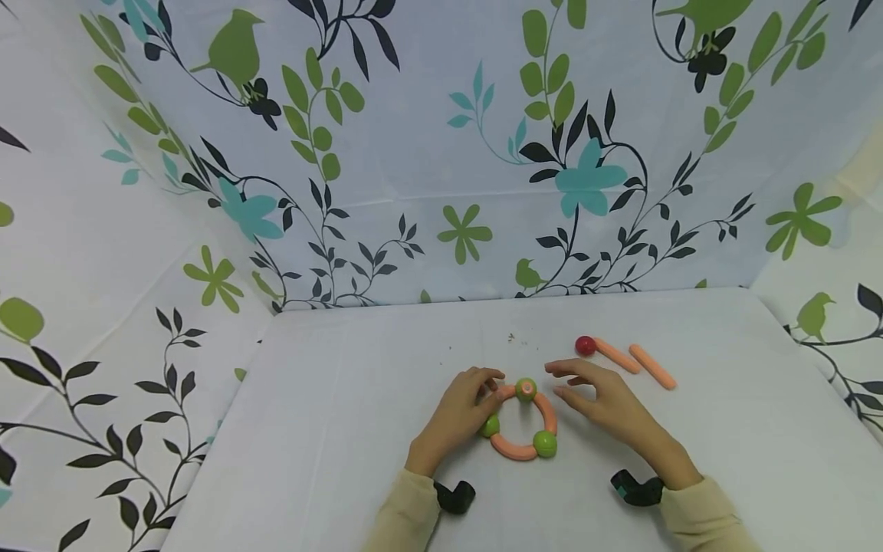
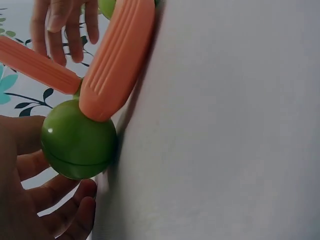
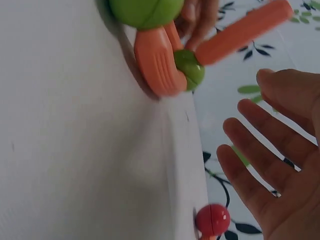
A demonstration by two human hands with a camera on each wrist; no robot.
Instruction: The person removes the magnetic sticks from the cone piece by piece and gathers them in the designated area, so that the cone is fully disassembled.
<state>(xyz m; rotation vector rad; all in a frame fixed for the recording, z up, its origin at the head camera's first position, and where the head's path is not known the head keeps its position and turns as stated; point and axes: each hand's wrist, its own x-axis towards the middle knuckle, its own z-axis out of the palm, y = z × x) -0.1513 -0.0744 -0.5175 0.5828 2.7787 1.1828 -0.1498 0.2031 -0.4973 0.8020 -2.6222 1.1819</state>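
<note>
Ring (image 1: 513, 451) lay flat on the white tabletop (image 1: 386, 368), between my hands: curved orange segments joined by green balls. One straight rod (image 3: 245, 31) rose from the far ball (image 3: 189, 73). My left hand (image 1: 464, 408) held the ring's left side, fingers and thumb curled round it beside the left ball (image 2: 79, 142); exact fingertip contact was hidden. My right hand (image 1: 607, 395) was just beside the ring's right side, fingers spread apart, holding nothing.

Step in hand, as I judged it: steadying the base while uprights were fitted, one standing. The next move seemed to call for a right-hand reach outward to the spare rod (image 1: 652, 367), or to the rod (image 1: 617, 356) touching the red ball (image 1: 585, 346), with the left keeping the base from sliding.

Materials: the orange pieces looked like rigid plastic, matt, grooved lengthwise, with rounded ends. Balls were smooth and glossy; a seam line ran round the left one. Round shapes would probably roll if loosed. Joint type: could not tell.
</note>
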